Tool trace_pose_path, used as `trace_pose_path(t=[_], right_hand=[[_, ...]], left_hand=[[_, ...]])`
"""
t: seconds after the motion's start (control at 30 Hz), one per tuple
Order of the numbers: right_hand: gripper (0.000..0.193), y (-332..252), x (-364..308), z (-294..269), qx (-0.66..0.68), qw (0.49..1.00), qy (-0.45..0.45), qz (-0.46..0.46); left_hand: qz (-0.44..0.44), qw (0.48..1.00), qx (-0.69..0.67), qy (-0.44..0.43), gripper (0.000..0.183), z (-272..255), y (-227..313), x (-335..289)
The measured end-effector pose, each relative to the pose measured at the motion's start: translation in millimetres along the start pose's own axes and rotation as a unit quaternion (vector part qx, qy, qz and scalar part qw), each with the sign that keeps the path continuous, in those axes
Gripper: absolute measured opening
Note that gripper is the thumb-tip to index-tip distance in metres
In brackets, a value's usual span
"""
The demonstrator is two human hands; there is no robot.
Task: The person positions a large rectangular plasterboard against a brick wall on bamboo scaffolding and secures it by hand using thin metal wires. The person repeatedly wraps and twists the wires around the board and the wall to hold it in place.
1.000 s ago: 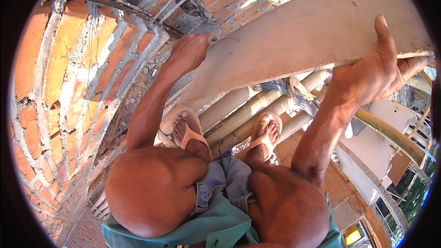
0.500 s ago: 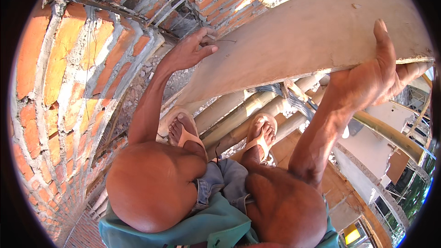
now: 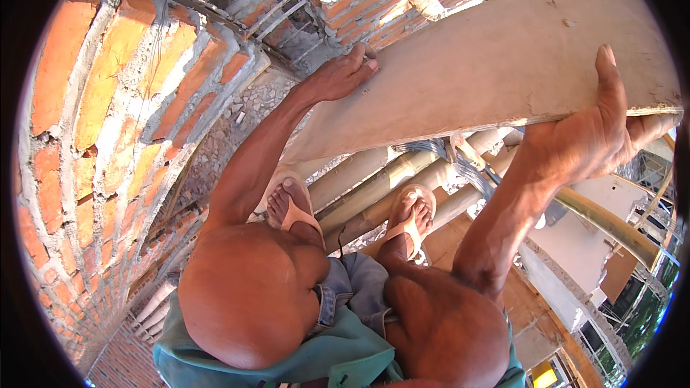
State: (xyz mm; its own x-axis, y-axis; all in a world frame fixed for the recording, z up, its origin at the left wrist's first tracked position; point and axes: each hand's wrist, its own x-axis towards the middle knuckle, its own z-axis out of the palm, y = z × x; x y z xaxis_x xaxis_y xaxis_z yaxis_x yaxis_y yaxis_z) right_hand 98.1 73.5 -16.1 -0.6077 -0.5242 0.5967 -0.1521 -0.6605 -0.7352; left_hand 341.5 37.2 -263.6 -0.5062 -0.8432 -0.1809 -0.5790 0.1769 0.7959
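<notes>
A long pale wooden board slants across the upper right, held off the ground. My left hand lies flat on the board's near upper edge, fingers spread over it. My right hand grips the board's lower edge farther right, thumb pointing up its face and fingers curled underneath. I am crouched with knees bent and my feet in sandals on bamboo poles.
A red brick wall with grey mortar fills the left and top. Steel rebar runs through a gap in it. Bamboo scaffold poles pass under my feet. Lower buildings and ground show far below on the right.
My left hand has slid up and to the right along the board's upper edge. The board has risen slightly. My right hand keeps its grip.
</notes>
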Motion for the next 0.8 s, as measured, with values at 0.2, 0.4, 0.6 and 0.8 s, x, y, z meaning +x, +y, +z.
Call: trace_pose_path(t=[0.2, 0.4, 0.6, 0.8], right_hand=[[0.079, -1, 0, -1, -0.006, 1.000, 0.023, 0.017], [0.083, -5, 0, 1, -0.017, 0.999, 0.003, 0.028], [0.082, -8, -2, 0, -0.021, 0.998, 0.012, 0.053], [0.078, -7, -2, 2, -0.036, 0.998, 0.014, 0.053]], left_hand=[[0.036, 0.987, -0.144, -0.064, 0.049, -27, -13, -39], [0.004, 0.993, -0.045, 0.109, 0.034, -4, -15, -32], [0.089, 0.983, 0.155, 0.040, 0.027, -2, 2, -7], [0.039, 0.972, 0.223, -0.066, 0.040, -9, 19, 15]])
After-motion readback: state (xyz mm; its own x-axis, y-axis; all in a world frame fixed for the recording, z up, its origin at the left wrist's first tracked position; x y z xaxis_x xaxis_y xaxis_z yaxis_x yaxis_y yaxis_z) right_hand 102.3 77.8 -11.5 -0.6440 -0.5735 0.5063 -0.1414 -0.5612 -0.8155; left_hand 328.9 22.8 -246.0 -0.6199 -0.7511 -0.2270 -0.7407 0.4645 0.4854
